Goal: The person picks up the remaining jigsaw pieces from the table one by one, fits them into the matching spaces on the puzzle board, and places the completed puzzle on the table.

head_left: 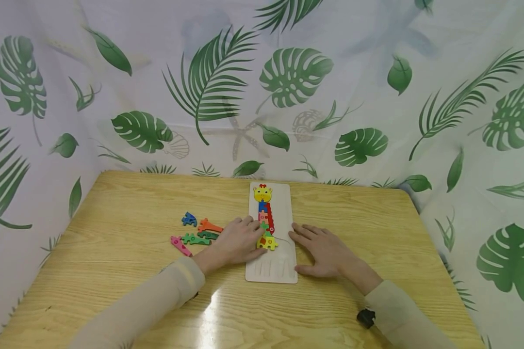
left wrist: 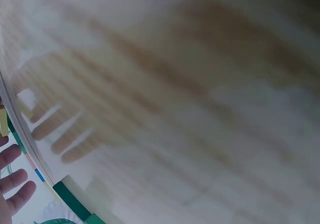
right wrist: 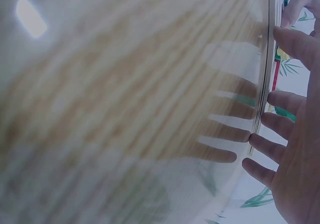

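Note:
A pale wooden puzzle board (head_left: 284, 208) lies lengthwise before me, with a yellow giraffe head (head_left: 262, 194) at its far end. Below the head run a blue piece (head_left: 262, 207), a pink piece, a green piece (head_left: 264, 226) and a long red piece (head_left: 270, 220). My left hand (head_left: 237, 241) reaches over the board's left edge, its thumb and index finger pinching a yellow puzzle piece (head_left: 269, 243) just below the green one. My right hand (head_left: 320, 249) rests palm down at the right edge, fingers spread and fingertips against the board.
Loose puzzle pieces lie left of the board: a blue one (head_left: 189, 219), an orange one (head_left: 209, 225), a pink one (head_left: 181, 245) and green ones (head_left: 195, 239). They sit close to my left wrist. A leaf-patterned cloth (head_left: 297, 145) hangs behind the wooden table (head_left: 113, 232).

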The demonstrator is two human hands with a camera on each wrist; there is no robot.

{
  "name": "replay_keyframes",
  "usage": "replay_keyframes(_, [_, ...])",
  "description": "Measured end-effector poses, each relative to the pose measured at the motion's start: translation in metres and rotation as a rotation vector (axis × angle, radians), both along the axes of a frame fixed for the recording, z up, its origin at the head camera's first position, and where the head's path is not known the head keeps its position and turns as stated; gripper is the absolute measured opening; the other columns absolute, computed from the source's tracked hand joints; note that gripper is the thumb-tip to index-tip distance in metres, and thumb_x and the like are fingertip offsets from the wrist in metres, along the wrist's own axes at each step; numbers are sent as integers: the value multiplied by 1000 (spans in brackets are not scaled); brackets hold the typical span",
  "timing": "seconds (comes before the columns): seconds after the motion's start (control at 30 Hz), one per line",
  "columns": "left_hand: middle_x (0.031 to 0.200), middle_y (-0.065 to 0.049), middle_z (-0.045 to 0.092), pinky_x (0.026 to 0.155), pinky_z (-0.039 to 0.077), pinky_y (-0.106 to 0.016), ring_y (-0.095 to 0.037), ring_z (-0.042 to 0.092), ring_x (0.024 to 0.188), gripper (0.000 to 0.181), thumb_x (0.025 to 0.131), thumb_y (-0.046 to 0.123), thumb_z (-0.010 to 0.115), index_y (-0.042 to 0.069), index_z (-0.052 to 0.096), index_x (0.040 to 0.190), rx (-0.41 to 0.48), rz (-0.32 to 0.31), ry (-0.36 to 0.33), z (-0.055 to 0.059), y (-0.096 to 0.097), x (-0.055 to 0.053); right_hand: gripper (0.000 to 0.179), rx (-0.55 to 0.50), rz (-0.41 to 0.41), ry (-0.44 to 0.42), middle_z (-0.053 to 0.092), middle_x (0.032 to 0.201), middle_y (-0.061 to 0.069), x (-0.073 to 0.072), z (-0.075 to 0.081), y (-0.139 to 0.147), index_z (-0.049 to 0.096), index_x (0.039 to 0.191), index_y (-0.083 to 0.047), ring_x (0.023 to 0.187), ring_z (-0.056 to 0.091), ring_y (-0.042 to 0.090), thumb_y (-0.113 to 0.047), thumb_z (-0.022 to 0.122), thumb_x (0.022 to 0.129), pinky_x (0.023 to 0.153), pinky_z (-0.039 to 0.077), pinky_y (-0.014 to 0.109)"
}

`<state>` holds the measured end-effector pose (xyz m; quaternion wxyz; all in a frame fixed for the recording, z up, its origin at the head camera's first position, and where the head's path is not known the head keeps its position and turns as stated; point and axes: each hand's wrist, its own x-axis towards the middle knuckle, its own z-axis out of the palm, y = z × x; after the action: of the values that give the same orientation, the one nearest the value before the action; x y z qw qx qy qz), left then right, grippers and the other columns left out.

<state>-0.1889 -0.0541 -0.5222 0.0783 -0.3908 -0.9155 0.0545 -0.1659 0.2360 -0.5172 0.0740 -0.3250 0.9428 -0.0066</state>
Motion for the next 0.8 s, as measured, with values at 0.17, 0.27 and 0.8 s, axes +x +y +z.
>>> replay_keyframes(0.17, [125, -3, 71, 95, 59, -37, -22, 66, 114, 56, 101, 66, 56, 18, 69, 124, -7, 1, 10, -1, 0, 0, 89, 4, 3, 6, 37, 172, 7, 0, 0, 0, 40, 164, -20, 156, 41, 36, -71, 58, 93, 120, 42, 61])
replay_keyframes(0.27, [125, -2, 71, 94, 59, -37, -22, 66, 113, 56, 101, 67, 54, 18, 69, 125, -19, 2, 17, -2, -1, -1, 89, 2, 2, 3, 37, 172, 7, 0, 0, 0, 40, 164, -20, 156, 41, 36, -71, 58, 93, 120, 42, 61])
replay_keyframes(0.8, [123, -3, 70, 92, 60, -39, -22, 65, 112, 53, 102, 67, 52, 21, 70, 123, -16, -2, 10, -7, -2, -3, 89, -2, -12, -18, 36, 173, 6, 1, 2, 0, 40, 164, -20, 156, 40, 37, -70, 59, 93, 120, 41, 62])
